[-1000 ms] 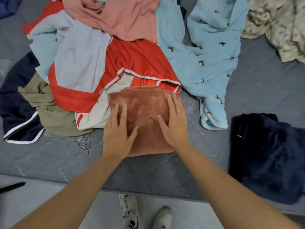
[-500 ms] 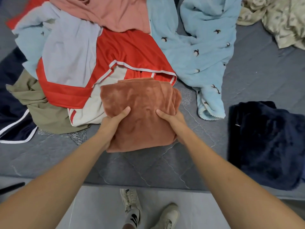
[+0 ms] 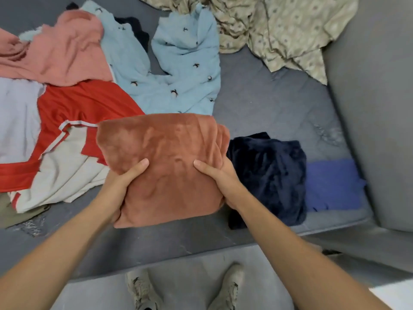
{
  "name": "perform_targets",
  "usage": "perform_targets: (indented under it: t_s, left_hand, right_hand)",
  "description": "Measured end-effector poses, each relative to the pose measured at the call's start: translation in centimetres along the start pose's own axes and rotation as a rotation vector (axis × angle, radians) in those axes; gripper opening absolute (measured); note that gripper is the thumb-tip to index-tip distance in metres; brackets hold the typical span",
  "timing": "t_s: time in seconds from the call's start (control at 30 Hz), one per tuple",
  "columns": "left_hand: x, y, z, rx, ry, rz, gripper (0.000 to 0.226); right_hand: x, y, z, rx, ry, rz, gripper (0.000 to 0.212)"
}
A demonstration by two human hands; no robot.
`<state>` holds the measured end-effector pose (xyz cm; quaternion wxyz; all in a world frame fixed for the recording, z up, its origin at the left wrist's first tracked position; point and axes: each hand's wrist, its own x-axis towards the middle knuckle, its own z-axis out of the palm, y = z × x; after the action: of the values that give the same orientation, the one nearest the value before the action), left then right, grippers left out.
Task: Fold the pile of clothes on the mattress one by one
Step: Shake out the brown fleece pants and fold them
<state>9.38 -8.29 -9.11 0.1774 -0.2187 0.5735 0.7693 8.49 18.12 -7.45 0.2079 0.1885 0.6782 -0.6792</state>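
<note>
Right now the rust-brown fleece garment (image 3: 163, 162) is folded into a thick, roughly square bundle with stacked layers showing along its right edge, and its plush nap carries smudged press marks across the top face. It is held between the 2 hands above the near part of the grey quilted mattress (image 3: 263, 104), its left corner overlapping the red and white garment (image 3: 73, 113) in the view. The left hand (image 3: 121, 182) grips the bundle's lower left side, thumb laid across the top and fingers curled out of sight beneath. The right hand (image 3: 220, 180) grips the lower right side the same way, thumb on top, fingers hidden under the cloth.

Just right of the bundle a folded navy fleece piece (image 3: 268, 173) lies on the mattress, and a folded blue cloth (image 3: 330, 184) sits against its far side. The unfolded pile spreads behind and to the left: a pink garment (image 3: 60, 54), a pale blue garment with small dark motifs (image 3: 178, 70), a lilac-grey one (image 3: 15, 117), and a beige patterned cloth (image 3: 279, 25) toward the far right. No brand, label or readable writing shows on any piece; the dark motifs are too small to make out. 2 pale shoes (image 3: 228, 289) stand on the floor below the mattress edge.
</note>
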Motion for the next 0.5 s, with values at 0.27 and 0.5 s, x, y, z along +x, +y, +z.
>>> perform_targets:
  t_s: [0.27, 0.5]
  left_hand:
    - [-0.2, -0.9, 19.2, -0.034, -0.266, 0.011, 0.056]
    - [2.2, -9.8, 28.4, 0.293, -0.165, -0.156, 0.057]
  right_hand:
    - [-6.6, -4.4, -19.1, -0.025, 0.200, -0.144, 0.082]
    - [-4.2, 4.7, -29.5, -0.257, 0.276, 0.051, 0.119]
